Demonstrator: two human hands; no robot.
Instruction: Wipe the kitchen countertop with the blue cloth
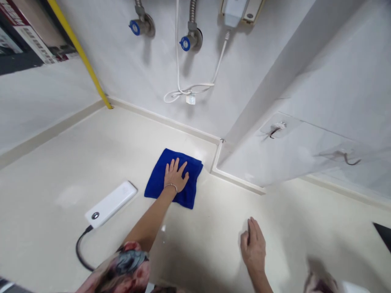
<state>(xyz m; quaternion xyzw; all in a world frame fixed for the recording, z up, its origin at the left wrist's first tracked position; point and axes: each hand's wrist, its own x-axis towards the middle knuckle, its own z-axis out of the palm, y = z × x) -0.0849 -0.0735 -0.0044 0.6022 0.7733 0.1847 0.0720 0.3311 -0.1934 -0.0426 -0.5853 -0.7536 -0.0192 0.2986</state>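
Note:
My left hand (175, 176) lies flat with its fingers spread on a folded blue cloth (159, 179), which rests on a cream countertop (214, 228) near the back wall corner. A thin bracelet circles that wrist. My right hand (253, 246) rests on the counter nearer to me, fingers held together and pointing away. It seems to press a small dark thing against the surface, too hidden to name.
A white power bank (111, 203) with a black cable (82, 252) lies left of the cloth. On the wall are two blue-handled valves (134, 27), a coiled white cord (186, 91), two wall hooks (276, 130) and a yellow pipe (80, 51). A dark edge (383, 234) shows far right.

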